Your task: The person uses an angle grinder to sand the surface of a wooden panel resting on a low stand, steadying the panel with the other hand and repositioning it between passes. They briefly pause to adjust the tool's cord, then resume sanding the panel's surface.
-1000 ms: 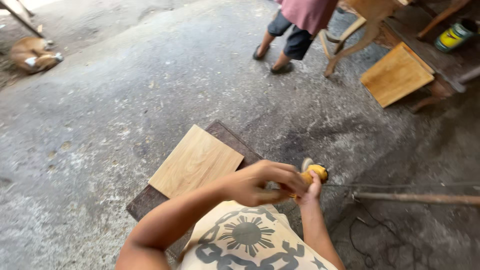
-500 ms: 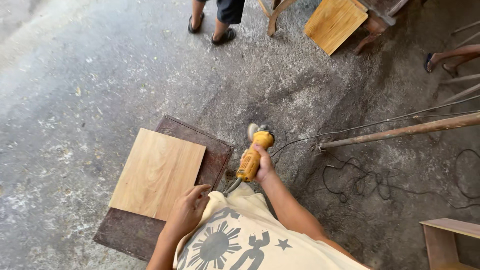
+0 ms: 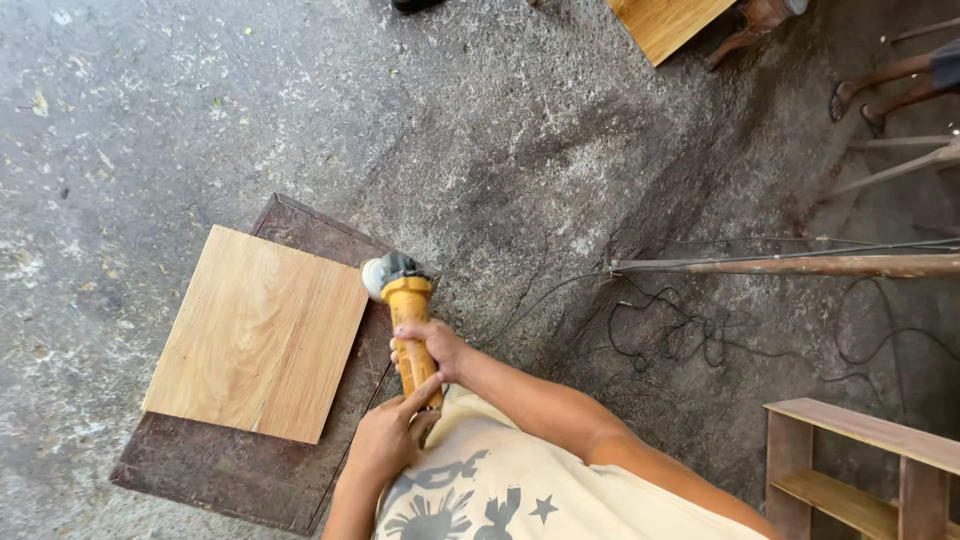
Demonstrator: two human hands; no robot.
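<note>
The right hand (image 3: 432, 347) is wrapping its fingers tightly around the middle of a yellow grinder (image 3: 408, 318), clenched on the tool's body. The left hand (image 3: 388, 438) is sitting at the rear end of the same grinder, its index finger stretching up along the yellow handle and touching it; whether the other fingers are closing on it cannot be told from this angle. The grinder is lying with its grey head just beside the right edge of a pale wooden board (image 3: 258, 333), over the upper right corner of the dark metal plate (image 3: 215, 472) that the board is resting on. The plate is lying flat on the rough concrete floor (image 3: 520, 130).

To the right of the board, a long wooden pole (image 3: 800, 266) is lying across the floor, with loose black cable (image 3: 670, 340) curling below it. Further right of the board, at the lower corner, a wooden shelf frame (image 3: 870, 460) is standing. Well above the board, another wooden panel (image 3: 668, 22) is showing at the top edge, and another person's sandalled feet (image 3: 850, 105) are standing far to the right.
</note>
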